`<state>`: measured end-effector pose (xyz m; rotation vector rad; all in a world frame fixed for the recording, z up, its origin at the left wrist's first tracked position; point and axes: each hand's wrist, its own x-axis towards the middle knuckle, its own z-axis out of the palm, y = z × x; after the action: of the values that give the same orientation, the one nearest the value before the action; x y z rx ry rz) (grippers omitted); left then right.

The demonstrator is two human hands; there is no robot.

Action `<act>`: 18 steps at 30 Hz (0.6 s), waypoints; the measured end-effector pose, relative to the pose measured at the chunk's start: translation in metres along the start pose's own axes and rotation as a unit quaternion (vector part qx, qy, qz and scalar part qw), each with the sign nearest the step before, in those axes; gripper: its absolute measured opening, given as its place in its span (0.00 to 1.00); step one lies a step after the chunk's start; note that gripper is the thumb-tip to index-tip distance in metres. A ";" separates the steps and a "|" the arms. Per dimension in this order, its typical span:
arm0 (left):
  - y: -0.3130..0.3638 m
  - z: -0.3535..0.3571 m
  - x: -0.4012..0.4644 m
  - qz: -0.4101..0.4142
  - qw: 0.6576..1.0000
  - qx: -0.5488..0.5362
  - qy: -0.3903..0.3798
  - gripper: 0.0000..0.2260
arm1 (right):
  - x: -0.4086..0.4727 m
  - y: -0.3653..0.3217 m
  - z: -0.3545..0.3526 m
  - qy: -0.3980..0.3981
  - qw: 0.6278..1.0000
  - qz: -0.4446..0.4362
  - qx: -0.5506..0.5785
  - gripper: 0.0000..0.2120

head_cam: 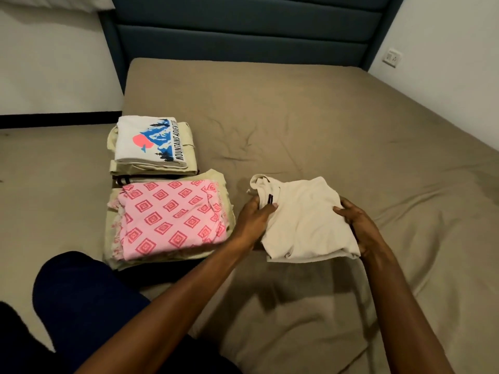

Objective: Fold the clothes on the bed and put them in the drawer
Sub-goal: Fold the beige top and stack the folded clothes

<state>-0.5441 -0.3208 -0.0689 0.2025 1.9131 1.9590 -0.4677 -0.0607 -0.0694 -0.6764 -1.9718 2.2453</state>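
The cream garment (305,220) is lying folded into a rough square on the bed (337,125), a little toward five o'clock from the centre of the view, with its collar and a dark label turned up at its ten o'clock corner. The left hand (256,220) is pinching that collar edge, thumb on top and fingers tucked under the cloth. The right hand (356,225) is gripping the opposite edge at three o'clock, fingers curled round the fold. Both hands are bracketing the bundle as if lifting it or squaring it up; whether it is already clear of the sheet is hard to tell.

At nine o'clock from it, just beside the left hand, the pink patterned cloth (172,217) is sitting on top of a pale stack. Beyond that, toward eleven o'clock, the white printed tee (148,141) is topping a second stack. A dark blue headboard (243,31) is running along twelve o'clock, and a wall socket (392,58) is showing at two o'clock.

Folding seems nearly finished, this being the last loose piece in view. The next move is probably calling for carrying the bundle flat onto a stack without letting the folds slip, then taking the stacks to the drawer, which is not in view.
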 end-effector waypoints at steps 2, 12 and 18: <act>0.020 -0.024 0.010 0.023 1.000 -0.005 0.011 0.14 | 0.009 -0.015 0.027 -0.010 0.999 -0.014 0.027 0.20; 0.075 -0.216 0.091 0.052 0.992 0.039 0.105 0.15 | 0.112 -0.038 0.222 -0.066 0.992 -0.034 0.099 0.23; 0.088 -0.336 0.153 0.061 0.983 0.036 0.172 0.14 | 0.200 -0.057 0.351 -0.107 0.988 -0.049 0.101 0.23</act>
<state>-0.8240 -0.5743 -0.0273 0.0000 2.2382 2.1174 -0.7909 -0.3072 -0.0432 -0.3205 -1.7785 2.5015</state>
